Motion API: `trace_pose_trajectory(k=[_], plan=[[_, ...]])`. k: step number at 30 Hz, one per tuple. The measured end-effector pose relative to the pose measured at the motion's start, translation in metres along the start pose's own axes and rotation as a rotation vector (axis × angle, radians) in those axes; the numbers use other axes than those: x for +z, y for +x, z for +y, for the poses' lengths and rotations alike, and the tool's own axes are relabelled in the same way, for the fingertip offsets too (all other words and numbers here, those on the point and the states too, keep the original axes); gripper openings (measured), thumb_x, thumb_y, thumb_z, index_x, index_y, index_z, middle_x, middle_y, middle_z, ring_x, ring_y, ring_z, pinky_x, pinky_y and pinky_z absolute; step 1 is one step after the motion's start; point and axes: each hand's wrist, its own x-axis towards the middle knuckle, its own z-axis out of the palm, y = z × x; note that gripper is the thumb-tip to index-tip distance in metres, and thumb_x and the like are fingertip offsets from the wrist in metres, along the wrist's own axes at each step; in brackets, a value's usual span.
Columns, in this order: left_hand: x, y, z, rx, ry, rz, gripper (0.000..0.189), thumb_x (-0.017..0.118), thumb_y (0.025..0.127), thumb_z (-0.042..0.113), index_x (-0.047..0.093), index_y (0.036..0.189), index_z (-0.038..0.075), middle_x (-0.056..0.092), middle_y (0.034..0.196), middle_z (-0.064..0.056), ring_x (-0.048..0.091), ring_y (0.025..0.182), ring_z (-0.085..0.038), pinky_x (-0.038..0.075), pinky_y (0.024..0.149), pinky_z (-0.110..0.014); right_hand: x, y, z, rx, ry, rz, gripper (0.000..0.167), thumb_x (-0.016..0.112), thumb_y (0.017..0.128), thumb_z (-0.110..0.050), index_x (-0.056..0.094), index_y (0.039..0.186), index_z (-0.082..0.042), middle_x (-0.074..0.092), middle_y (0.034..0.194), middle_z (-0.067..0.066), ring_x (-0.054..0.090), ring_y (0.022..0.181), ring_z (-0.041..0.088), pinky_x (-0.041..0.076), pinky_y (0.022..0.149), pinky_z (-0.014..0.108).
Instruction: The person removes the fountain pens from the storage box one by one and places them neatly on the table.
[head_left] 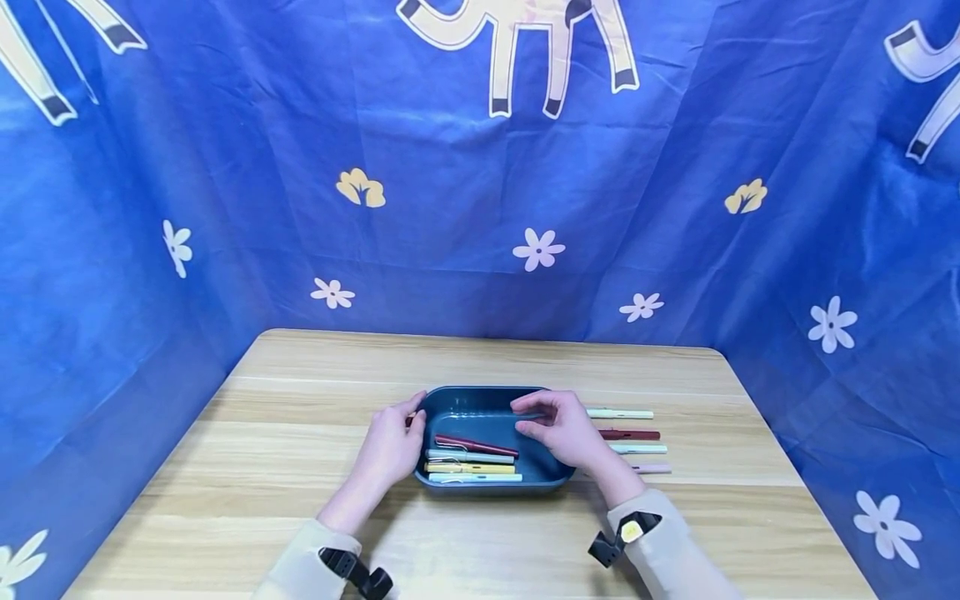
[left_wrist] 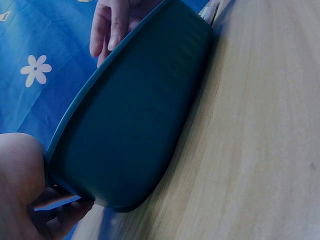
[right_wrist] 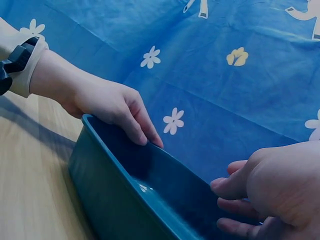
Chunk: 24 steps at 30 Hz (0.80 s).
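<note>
Bkgd: blue cloth (head_left: 465,217), flower print (head_left: 538,249). Bench (head_left: 487,537): pale wood-grain. L hand (head_left: 390,442): fingers clamped on tray's L end. R hand (head_left: 564,429): over R end, fingers bent, tips apart, nothing seen held. Technique (judged): firm L hold advisable so tray won't slide; R fingers best clear of rim. Tray (head_left: 480,423): on bench, betw. hands; dk teal, glossy, oblong, rounded corners. Contents, near-L: red pen (head_left: 476,447), grey pen (head_left: 474,457), yellow pen (head_left: 483,468), pale-blue pen (head_left: 483,478). R of tray, on bench: 4 loose pens (head_left: 636,435), part-hidden.
</note>
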Motion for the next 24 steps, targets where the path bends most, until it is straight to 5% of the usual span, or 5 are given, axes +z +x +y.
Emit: trace_pose_trajectory(k=[6,24], plan=[[-0.002,0.000,0.000,0.003,0.000,-0.006,0.043,0.057,0.108,0.011,0.058,0.149,0.001,0.060,0.143,-0.025,0.057,0.134,-0.040,0.045,0.110,-0.058,0.009,0.004,-0.001,0.052,-0.013,-0.069,0.025,0.078,0.094,0.002,0.076,0.119,0.001,0.074,0.119,0.017,0.072,0.108,0.027,0.060,0.089,0.032],[-0.003,-0.001,0.000,0.009,0.001,-0.004,0.043,0.058,0.108,0.012,0.059,0.149,0.000,0.061,0.142,-0.025,0.065,0.124,-0.036,0.053,0.101,-0.054,0.030,0.017,-0.001,0.110,-0.113,-0.141,0.021,0.078,0.093,0.004,0.078,0.113,0.000,0.076,0.109,0.011,0.072,0.097,0.018,0.061,0.084,0.033]])
